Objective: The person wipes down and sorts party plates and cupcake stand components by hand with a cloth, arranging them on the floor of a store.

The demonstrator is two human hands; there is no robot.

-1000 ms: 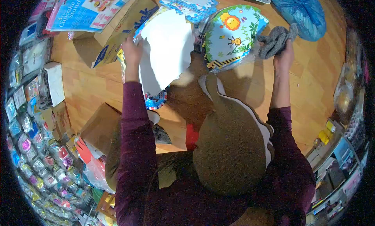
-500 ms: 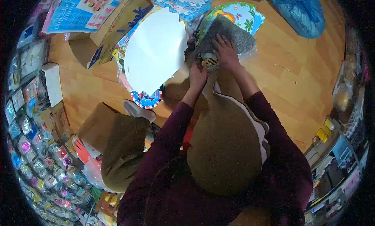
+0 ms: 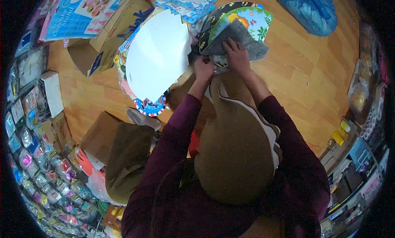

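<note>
In the head view, the grey cloth (image 3: pixel 240 29) lay under the right hand (image 3: pixel 238 57), spread over printed cards (image 3: pixel 256 20); it looked soft and light, likely to wrinkle, and best held by the loose corner to that hand's right. The cards seemed thin, fairly stiff and slippery, better taken by their edges. The right hand pressed flat, its fingers a little apart. The left hand (image 3: pixel 203 69) was curled just beside it, at the cards' near corner; whether it was clamped on them I could not tell. There was one cloth, two differing card prints showing beneath it, one white pile (image 3: pixel 158 57) left of the left hand, and one blue bag (image 3: pixel 308 11) beyond the right.
</note>
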